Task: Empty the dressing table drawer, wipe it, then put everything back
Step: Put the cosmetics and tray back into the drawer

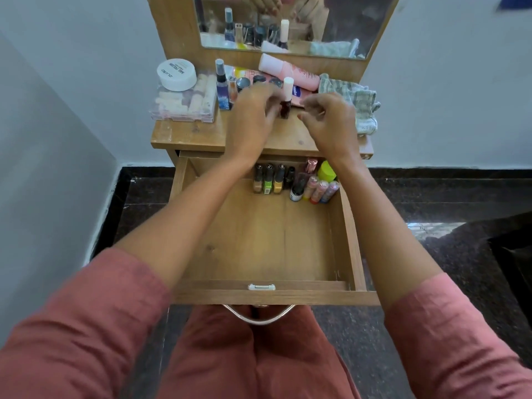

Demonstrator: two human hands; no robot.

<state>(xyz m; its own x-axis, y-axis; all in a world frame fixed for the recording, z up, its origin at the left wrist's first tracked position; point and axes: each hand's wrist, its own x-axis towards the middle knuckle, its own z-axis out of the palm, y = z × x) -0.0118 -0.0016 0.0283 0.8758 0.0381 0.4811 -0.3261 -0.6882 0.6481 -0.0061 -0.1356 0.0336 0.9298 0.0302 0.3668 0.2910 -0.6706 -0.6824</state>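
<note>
Warm honey-brown wood grain across the drawer. Inside, nail polishes line up tan, lime green and mustard yellow, next to a lime-green cap. Up top: pink tube, white tub, dark red bottle capped in white, cloth checked grey-green and white. Sleeves dusty rose, floor black and speckled.

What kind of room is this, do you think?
Probably a bedroom or dressing corner: a wooden dressing table with a mirror, cosmetics on top, nail polish bottles in its open drawer.
</note>
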